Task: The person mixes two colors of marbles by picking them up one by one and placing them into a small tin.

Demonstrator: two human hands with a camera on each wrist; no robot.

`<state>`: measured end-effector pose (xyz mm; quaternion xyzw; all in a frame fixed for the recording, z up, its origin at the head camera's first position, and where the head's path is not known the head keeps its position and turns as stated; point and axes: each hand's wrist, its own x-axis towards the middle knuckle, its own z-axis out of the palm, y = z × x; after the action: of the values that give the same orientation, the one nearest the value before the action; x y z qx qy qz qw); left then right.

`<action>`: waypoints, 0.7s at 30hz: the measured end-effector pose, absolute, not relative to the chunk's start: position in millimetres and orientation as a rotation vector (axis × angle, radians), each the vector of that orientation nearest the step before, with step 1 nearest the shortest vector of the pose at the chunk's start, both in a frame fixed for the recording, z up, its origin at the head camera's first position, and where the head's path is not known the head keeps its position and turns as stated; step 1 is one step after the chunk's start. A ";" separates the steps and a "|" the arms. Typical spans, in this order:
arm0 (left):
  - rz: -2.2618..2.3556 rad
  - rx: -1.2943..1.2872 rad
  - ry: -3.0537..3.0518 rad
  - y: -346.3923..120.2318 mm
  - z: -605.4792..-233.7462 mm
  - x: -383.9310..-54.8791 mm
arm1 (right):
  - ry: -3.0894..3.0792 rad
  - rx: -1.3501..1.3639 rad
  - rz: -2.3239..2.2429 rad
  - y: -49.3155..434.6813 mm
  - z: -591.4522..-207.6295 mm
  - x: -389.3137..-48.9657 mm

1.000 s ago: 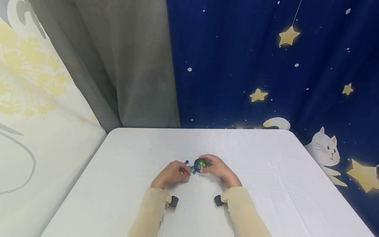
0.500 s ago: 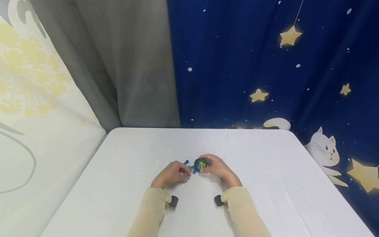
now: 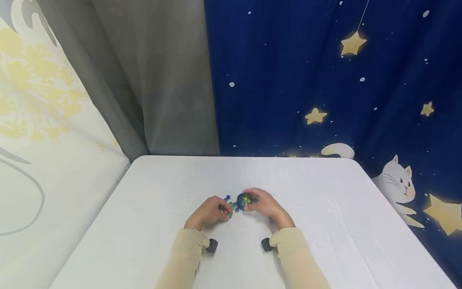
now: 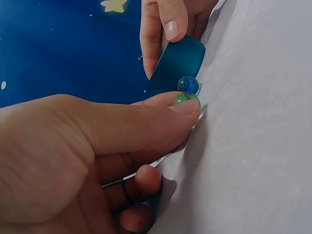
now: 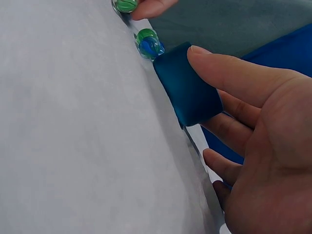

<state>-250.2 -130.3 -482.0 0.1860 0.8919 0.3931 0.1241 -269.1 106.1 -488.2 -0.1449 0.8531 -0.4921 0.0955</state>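
My left hand [image 3: 211, 209] pinches a green glass marble [image 4: 186, 103] between thumb and index finger, just above the white cloth. Beyond its fingertips a blue marble [image 4: 188, 85] lies close to the container. My right hand [image 3: 266, 204] holds a small dark teal round container [image 5: 187, 87] between thumb and fingers, on or near the cloth. From above, its round face shows green, yellow and blue patches; whether these are a picture or contents I cannot tell. Several loose green and blue marbles [image 3: 231, 205] lie between the two hands.
The white-covered table [image 3: 173, 180] has its far edge against a grey curtain [image 3: 177, 80] and a dark blue starry curtain [image 3: 281, 80]. A pale patterned cloth [image 3: 54, 160] hangs at the left. Dark wrist devices [image 3: 211, 245] stick out from the sleeves.
A green marble has come into sight at the left fingertips, and the loose marbles beside them have shifted slightly. The right hand and the container stay in place.
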 end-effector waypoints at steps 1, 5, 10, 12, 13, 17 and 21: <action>1.154 0.541 2.599 -130.3 -481.9 -250.2 | 2.528 -0.433 -1.459 106.1 -488.7 -269.5; 1.194 0.539 2.595 -130.3 -481.9 -250.9 | 2.527 -0.438 -1.460 106.3 -489.6 -270.2; 1.226 0.555 2.614 -129.8 -479.5 -251.2 | 2.519 -0.454 -1.467 106.7 -489.4 -270.1; 1.230 0.543 2.629 -129.4 -479.2 -251.5 | 2.519 -0.459 -1.468 106.9 -489.4 -270.3; 1.231 0.533 2.635 -129.3 -479.4 -251.8 | 2.519 -0.462 -1.468 106.9 -489.4 -270.5; 1.238 0.503 2.662 -128.1 -480.2 -253.2 | 2.519 -0.456 -1.466 106.8 -489.0 -270.8; 1.246 0.515 2.684 -126.5 -481.5 -254.8 | 2.520 -0.459 -1.465 106.5 -489.0 -270.7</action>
<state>-254.8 -126.5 -481.5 0.1712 0.8914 0.4139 0.0691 -270.7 106.5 -489.0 -0.1549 0.8500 -0.4943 0.0954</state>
